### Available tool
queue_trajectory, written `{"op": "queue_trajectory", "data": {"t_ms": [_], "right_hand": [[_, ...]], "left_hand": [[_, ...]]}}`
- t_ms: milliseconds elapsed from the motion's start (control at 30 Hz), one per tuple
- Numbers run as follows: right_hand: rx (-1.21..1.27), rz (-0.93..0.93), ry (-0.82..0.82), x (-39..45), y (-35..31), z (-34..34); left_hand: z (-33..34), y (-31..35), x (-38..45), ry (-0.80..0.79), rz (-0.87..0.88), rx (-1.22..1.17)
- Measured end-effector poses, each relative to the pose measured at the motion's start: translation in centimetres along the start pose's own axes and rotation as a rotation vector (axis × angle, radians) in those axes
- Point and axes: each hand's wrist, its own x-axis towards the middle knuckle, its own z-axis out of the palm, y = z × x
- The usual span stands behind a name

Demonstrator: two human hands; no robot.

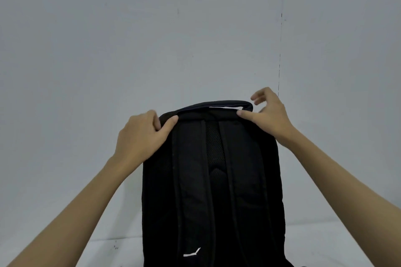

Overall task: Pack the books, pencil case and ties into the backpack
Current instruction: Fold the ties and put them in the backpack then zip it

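A black backpack [213,180] stands upright on a white surface, its back panel and two shoulder straps facing me. A dark flap runs along its top edge, with a thin white strip showing beneath it. My left hand [141,134] grips the top left corner of the backpack, thumb in front and fingers curled over the edge. At the top right corner my right hand [269,112] presses its thumb on the rim, the other fingers loosely spread above and holding nothing. No books, pencil case or ties are in view.
A plain grey wall [195,28] rises right behind the backpack, with a thin vertical seam at the right. The white surface [108,251] shows at the bottom on both sides of the bag.
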Motion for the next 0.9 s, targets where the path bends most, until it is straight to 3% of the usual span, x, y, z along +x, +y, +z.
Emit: {"op": "queue_trajectory", "data": {"t_ms": [100, 200, 267, 367, 433, 533, 633, 800, 900], "right_hand": [[0.169, 0.149, 0.042, -1.9, 2.3, -0.8], [0.001, 0.159, -0.094, -3.1, 3.5, 0.0], [-0.118, 0.090, -0.053, -3.1, 3.0, 0.8], [-0.065, 0.031, 0.143, -2.6, 2.2, 1.6], [-0.027, -0.018, 0.189, -2.1, 2.2, 1.7], [-0.073, -0.012, 0.182, -1.8, 2.4, 1.5], [-0.051, -0.009, 0.259, -2.9, 1.8, 1.1], [-0.098, 0.101, -0.054, -7.0, 0.9, 2.7], [0.263, 0.227, -0.108, -6.6, -0.5, 2.4]], "left_hand": [[0.0, 0.1, -2.2, -0.063, -0.024, -0.064], [1.2, 0.6, -2.4, -0.185, -0.120, -0.216], [2.2, 1.1, -1.6, -0.229, -0.225, -0.380], [2.2, 1.9, -0.5, -0.111, -0.329, -0.824], [1.8, 1.7, -0.1, -0.030, -0.297, -0.948], [2.4, 1.3, -0.4, -0.074, -0.235, -0.871], [2.1, 0.5, -0.8, -0.268, -0.262, -0.879], [-0.4, -1.4, -2.2, -0.736, -0.260, -0.807], [-0.3, -1.1, -2.8, -0.631, -0.253, -0.753]]}}
